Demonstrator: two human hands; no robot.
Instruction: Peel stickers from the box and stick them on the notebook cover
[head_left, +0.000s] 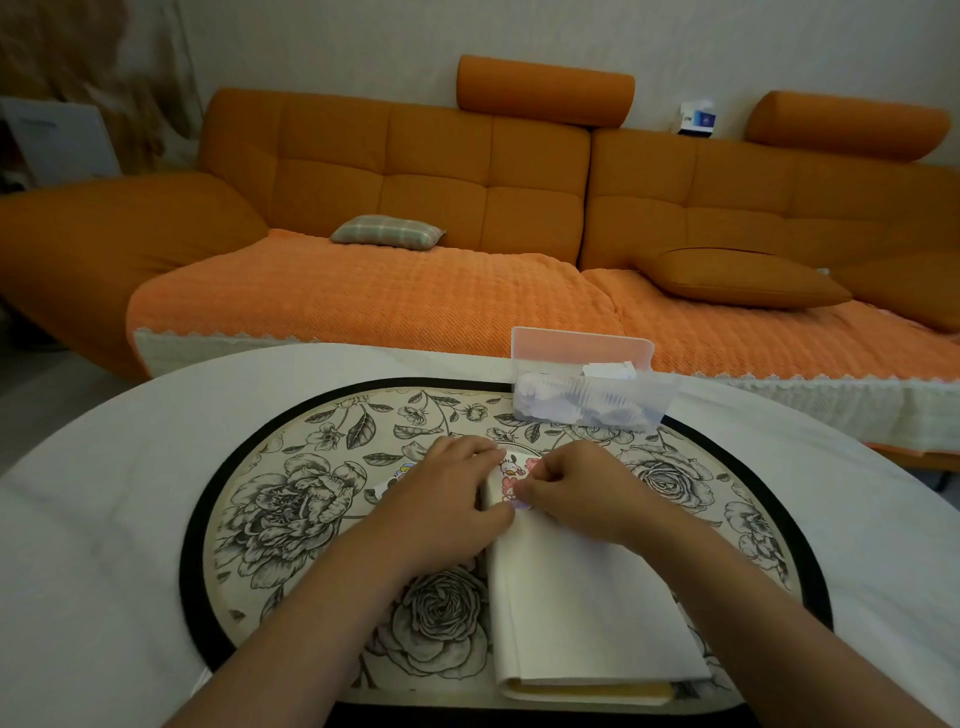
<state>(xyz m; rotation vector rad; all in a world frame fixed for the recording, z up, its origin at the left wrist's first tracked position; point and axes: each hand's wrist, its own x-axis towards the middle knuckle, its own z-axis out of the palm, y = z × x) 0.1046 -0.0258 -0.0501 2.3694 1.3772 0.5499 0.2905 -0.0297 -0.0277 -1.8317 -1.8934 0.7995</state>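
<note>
Worktop (104, 493): rounded edge, covered in white cloth. An oval mat (291, 499) lies on it, with a black rim and a grey flower print on cream. Behind the worktop is an orange sofa (441, 171) with two bolster headrests (545, 91) on its back. An orange textured throw (363, 296) covers the seat. A small plaid pillow (387, 232) rests on the left section, a flat orange cushion (737, 278) on the right. A blue-and-white carton (698, 118) stands between the headrests. A white panel (57, 140) is at far left.

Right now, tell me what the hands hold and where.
The right hand pinches a cartoon sticker at its near edge; the left hand presses the far end of the notebook.
</note>
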